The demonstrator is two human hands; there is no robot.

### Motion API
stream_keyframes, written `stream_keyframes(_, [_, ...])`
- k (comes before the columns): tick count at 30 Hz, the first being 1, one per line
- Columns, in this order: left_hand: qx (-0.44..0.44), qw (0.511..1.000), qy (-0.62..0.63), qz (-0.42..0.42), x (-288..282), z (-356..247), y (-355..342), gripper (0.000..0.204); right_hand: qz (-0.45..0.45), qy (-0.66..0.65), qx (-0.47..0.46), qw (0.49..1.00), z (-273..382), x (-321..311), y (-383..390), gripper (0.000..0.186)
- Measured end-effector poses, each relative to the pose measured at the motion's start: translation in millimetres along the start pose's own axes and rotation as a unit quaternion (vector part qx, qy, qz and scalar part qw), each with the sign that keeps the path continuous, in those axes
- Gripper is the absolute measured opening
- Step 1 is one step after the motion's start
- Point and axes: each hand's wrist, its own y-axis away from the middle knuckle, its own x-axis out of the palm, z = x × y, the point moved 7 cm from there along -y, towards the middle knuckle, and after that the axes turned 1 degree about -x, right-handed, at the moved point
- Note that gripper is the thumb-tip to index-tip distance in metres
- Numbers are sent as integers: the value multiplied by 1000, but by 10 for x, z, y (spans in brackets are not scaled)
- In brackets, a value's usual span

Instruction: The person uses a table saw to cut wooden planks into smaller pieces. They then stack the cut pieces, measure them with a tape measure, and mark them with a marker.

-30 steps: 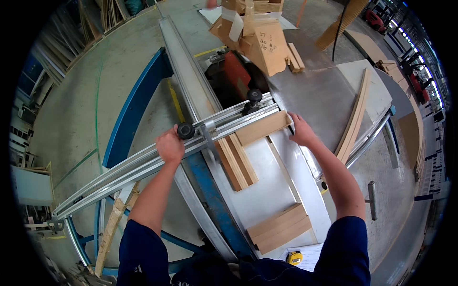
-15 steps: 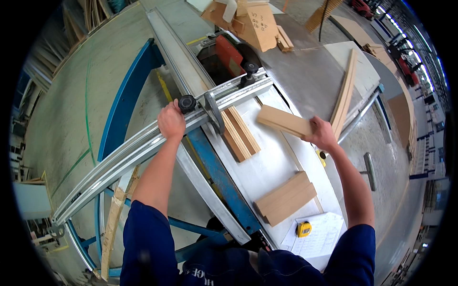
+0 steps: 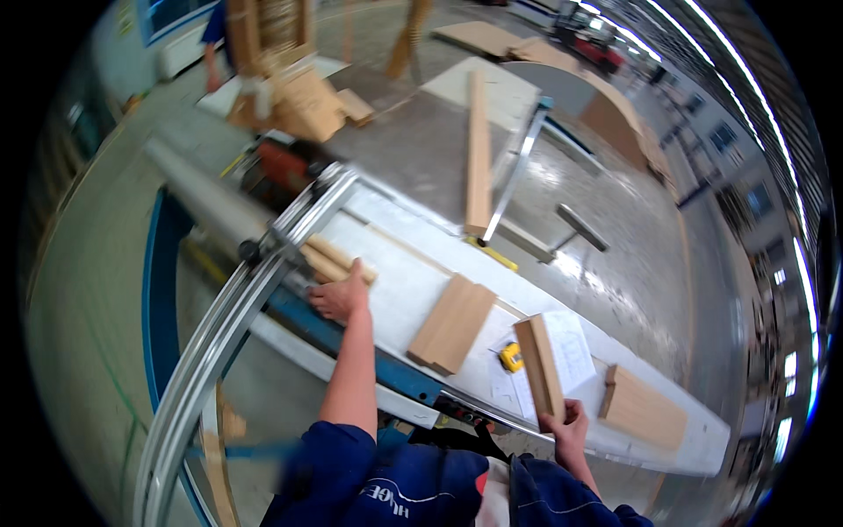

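My right hand (image 3: 569, 424) is closed around the near end of a narrow wooden block (image 3: 538, 360), raised at a tilt above the papers. At the saw's metal fence (image 3: 237, 307), my left hand (image 3: 341, 297) has its thumb and fingers around the near side of some short wooden pieces (image 3: 323, 256); motion blur and the hand partly hide them. Between my hands, a stack of wider wooden blocks (image 3: 454, 325) lies on the white sliding table (image 3: 386, 303). A yellow tape measure (image 3: 510, 357) rests on the written sheets (image 3: 571, 347).
Another wooden block (image 3: 645, 408) lies at the table's right end. The red saw guard (image 3: 283, 162) is beyond the fence. Long wooden strips (image 3: 479, 158) and cardboard pieces (image 3: 307, 101) lie farther off. Another person's arm (image 3: 212, 66) shows at the far left.
My view has swung to the right. My left hand has left the fence knob for the short wooden pieces. My right hand has brought its block nearer, over the papers.
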Motion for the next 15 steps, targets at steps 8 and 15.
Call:
stream_keyframes(8, [-74,975,-191,-84,666,-241,172,149,-127,-97,43,986,-815,-518,1128,58])
stream_keyframes(15, [94,974,-205,11,689,-128,-53,119,-244,-74,69,965,-1291,-908,1660,64])
